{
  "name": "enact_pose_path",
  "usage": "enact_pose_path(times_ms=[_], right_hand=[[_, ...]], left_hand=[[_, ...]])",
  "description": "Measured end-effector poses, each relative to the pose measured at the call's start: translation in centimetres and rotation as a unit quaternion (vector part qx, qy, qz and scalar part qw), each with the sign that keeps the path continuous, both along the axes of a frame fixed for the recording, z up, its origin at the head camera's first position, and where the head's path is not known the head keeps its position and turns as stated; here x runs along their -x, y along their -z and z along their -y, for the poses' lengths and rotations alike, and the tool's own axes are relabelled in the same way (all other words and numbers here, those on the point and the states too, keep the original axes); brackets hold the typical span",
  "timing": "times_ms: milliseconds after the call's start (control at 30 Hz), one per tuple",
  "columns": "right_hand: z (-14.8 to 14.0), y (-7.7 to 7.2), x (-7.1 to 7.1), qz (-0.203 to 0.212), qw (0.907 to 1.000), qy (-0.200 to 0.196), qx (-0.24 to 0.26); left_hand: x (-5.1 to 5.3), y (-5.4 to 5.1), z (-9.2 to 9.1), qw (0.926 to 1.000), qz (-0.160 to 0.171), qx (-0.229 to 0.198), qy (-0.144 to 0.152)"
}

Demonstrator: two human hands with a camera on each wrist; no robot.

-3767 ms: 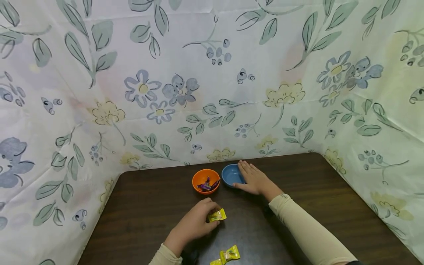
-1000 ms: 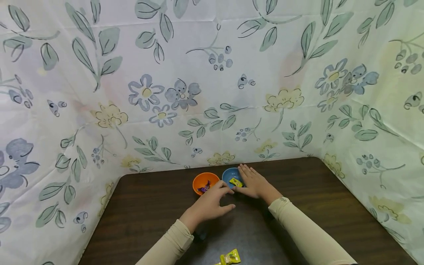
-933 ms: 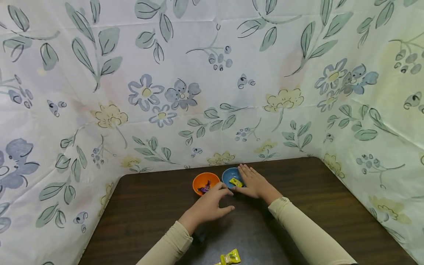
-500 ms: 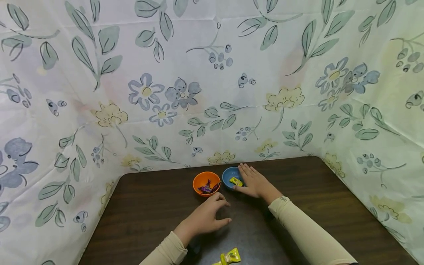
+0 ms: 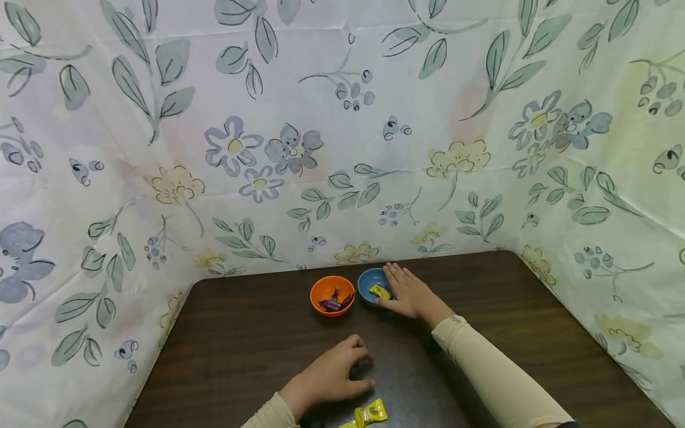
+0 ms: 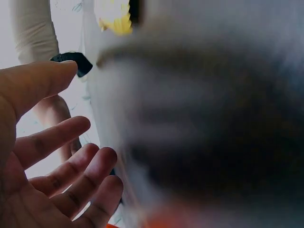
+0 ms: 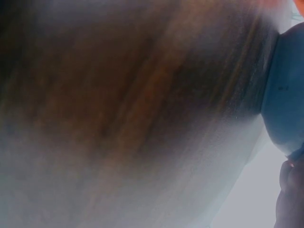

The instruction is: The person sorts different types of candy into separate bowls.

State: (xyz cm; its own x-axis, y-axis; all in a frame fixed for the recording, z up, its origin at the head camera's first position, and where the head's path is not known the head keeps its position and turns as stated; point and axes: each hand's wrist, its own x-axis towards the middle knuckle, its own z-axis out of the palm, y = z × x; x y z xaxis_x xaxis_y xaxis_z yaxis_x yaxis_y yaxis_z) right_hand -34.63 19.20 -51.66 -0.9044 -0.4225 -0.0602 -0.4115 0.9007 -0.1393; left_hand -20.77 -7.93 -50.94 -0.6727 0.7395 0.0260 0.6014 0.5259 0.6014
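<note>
My left hand (image 5: 334, 371) hovers over the near part of the table, fingers loosely bent and holding nothing. Just in front of it lie yellow-wrapped candies (image 5: 371, 411), partly cut off by the lower frame edge; in the left wrist view a yellow wrapper (image 6: 116, 19) shows at the top. My right hand (image 5: 413, 294) rests with extended fingers against the right rim of a small blue bowl (image 5: 369, 278). One yellow candy (image 5: 380, 292) lies inside that bowl. The right wrist view shows the blue bowl's outside (image 7: 287, 90) beside the fingers (image 7: 289, 199).
An orange bowl (image 5: 321, 290) holding several purple-wrapped candies (image 5: 334, 302) stands left of the blue bowl. The dark wooden table (image 5: 241, 333) ends at a floral cloth (image 5: 332, 131) hung behind and along both sides.
A yellow candy that my left hand pinched now lies in the blue bowl. The left hand has since drawn back toward the near candies. My right hand has stayed at the bowl.
</note>
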Motion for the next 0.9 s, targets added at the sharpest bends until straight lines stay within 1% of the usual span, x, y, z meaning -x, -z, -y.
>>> enact_pose_path(times_ms=[233, 400, 567, 633, 800, 900], right_hand=[[0.0, -0.2, 0.3, 0.001, 1.0000, 0.000, -0.005], [0.1, -0.1, 0.3, 0.007, 0.9999, 0.003, -0.009], [0.2, 0.1, 0.3, 0.007, 0.9999, 0.007, -0.004], [0.2, 0.1, 0.3, 0.006, 1.0000, 0.007, -0.003], [0.2, 0.2, 0.3, 0.005, 1.0000, 0.006, 0.000], [0.1, 0.2, 0.3, 0.005, 1.0000, 0.007, 0.004]], left_hand=[[-0.9, 0.2, -0.2, 0.9998, 0.005, 0.002, 0.018], [-1.5, 0.4, -0.2, 0.9997, 0.004, 0.009, 0.022], [-1.9, 0.3, -0.2, 0.9989, 0.037, 0.028, 0.012], [-2.1, 0.4, -0.2, 0.9983, 0.045, 0.037, 0.008], [-2.4, 0.6, 0.0, 0.9988, 0.028, 0.039, 0.011], [-2.5, 0.7, 0.1, 0.9989, 0.025, 0.037, 0.013]])
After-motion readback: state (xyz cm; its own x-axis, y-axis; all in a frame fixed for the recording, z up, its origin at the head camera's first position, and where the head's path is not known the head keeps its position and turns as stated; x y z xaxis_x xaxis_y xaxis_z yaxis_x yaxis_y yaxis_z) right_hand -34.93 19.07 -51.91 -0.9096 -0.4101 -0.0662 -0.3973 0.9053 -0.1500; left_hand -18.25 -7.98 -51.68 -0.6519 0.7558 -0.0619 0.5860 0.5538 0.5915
